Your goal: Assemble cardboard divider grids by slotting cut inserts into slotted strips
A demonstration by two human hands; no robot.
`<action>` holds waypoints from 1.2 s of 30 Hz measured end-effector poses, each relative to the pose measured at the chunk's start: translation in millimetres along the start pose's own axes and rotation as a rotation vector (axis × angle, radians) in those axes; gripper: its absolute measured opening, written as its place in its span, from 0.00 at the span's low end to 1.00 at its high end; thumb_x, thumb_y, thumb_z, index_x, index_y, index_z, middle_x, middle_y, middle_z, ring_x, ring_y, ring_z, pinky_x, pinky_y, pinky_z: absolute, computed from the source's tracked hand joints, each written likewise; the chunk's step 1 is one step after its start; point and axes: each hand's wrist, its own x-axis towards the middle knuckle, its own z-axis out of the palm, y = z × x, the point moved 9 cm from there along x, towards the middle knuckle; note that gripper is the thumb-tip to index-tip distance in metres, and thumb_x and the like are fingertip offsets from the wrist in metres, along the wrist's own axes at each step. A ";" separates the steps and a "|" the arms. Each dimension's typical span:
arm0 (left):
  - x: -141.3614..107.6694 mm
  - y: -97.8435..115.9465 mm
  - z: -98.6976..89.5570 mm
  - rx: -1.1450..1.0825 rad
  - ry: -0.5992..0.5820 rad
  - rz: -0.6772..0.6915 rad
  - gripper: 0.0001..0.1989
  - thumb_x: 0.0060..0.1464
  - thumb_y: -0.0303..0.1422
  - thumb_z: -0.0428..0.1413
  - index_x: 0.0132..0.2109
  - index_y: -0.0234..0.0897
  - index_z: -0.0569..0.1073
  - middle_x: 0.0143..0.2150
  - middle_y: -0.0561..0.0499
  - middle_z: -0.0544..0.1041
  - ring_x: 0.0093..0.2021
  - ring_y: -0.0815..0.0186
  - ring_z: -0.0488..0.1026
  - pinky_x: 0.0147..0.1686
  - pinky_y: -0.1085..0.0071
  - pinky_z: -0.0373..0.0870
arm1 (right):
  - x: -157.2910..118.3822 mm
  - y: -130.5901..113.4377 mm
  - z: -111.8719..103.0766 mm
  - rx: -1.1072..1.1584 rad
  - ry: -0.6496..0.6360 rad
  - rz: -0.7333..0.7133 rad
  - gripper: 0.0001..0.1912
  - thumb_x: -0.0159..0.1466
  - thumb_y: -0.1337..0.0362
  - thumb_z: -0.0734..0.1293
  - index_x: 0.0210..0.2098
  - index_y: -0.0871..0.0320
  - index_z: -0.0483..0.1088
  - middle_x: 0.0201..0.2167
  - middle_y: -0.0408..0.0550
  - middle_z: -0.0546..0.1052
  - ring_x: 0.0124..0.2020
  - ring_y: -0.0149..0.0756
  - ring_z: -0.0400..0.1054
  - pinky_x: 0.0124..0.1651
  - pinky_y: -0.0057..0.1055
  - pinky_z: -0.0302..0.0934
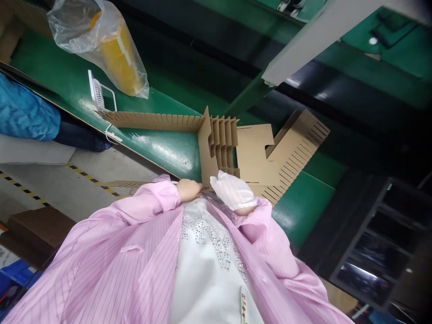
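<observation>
Slotted cardboard strips stand interlocked as a partly built divider point(222, 141) on the green table. One long slotted strip point(151, 121) reaches out from it to the left. My left hand point(189, 190), bare, is closed at the near end of the divider, its fingertips by the cardboard's lower edge. My right hand point(232, 191), in a white glove, rests at the divider's near right corner with its fingers together. What either hand grips is hidden. Another slotted strip point(124, 184) sticks out to the left beneath my left sleeve.
Flat slotted cardboard sheets point(290, 157) lie right of the divider. A small white fan point(97, 92) and a plastic bag with yellow contents point(121, 58) are at the upper left. A grey post point(303, 42) rises behind. A person's blue sleeve point(29, 110) shows at left.
</observation>
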 end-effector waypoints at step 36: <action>-0.1 -1.3 -7.6 0.009 0.071 -0.095 0.20 0.62 0.39 0.44 0.46 0.35 0.78 0.42 0.38 0.79 0.44 0.52 0.76 0.37 0.65 0.67 | -4.1 16.4 3.4 0.119 0.273 0.345 0.20 0.70 0.62 0.44 0.42 0.63 0.64 0.28 0.53 0.76 0.30 0.40 0.73 0.24 0.29 0.45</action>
